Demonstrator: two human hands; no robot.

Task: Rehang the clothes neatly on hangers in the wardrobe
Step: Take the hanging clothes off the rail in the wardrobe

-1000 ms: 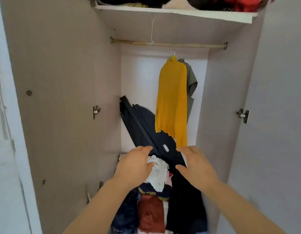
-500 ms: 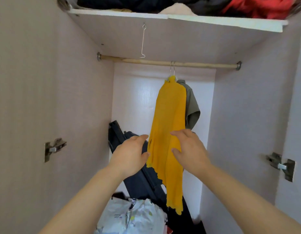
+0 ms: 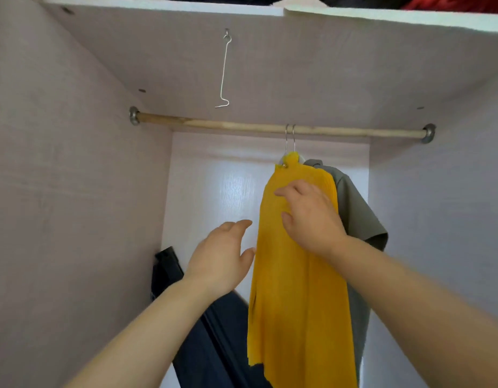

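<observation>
Yellow garment (image 3: pixel 298 303) hangs from wooden rod (image 3: pixel 214 124). Right hand (image 3: pixel 312 217) rests on it, fingers loosely spread. Left hand (image 3: pixel 222 259) just beside, fingers relaxed.

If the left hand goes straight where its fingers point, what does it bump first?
Probably the left edge of the yellow pleated garment hanging on the wooden rail: the fingers of the left hand point up and right toward it. Depth is unclear, so it might pass in front.
</observation>
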